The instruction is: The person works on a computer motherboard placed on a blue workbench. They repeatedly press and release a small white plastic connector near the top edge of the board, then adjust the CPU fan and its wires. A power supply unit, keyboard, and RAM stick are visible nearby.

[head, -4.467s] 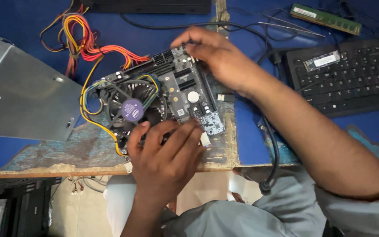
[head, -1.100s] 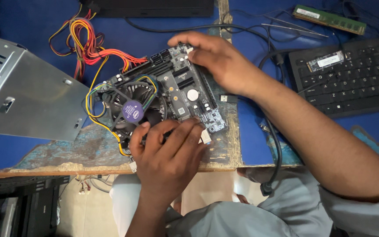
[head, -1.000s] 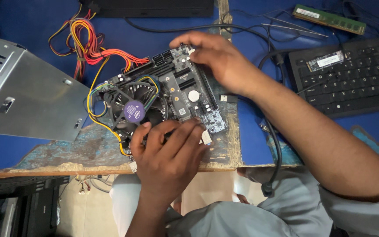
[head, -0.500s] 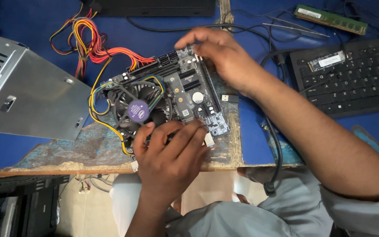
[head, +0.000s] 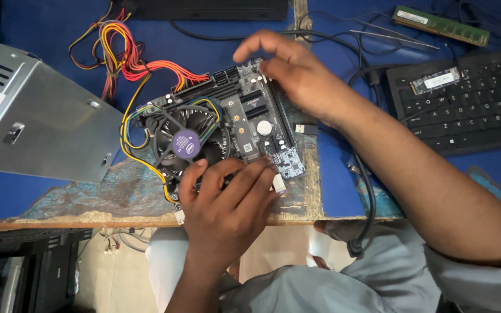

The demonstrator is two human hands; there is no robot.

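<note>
Down at the near edge of the blue table (head: 42, 203), the motherboard (head: 244, 124) is lying flat, tilted a little, its near corner sitting just beside the worn wooden rim. The left hand (head: 227, 200) is resting curled over that near edge of the board, fingertips pressing down right below the round cooler fan (head: 189, 142); whether it is pinching anything underneath cannot be told. The right hand (head: 297, 75) is hovering at the board's far right corner, fingers loosely spread and gripping nothing. Room is tight: a grey metal case panel (head: 47, 124) is crowding the left side, near the board, with red and yellow wires (head: 129, 58) trailing between them. To the right, a black keyboard (head: 471, 104) is lying well apart, with a green memory stick (head: 440, 25) beyond it. A black cable (head: 369, 191) is running off the near edge beside the right forearm.
</note>
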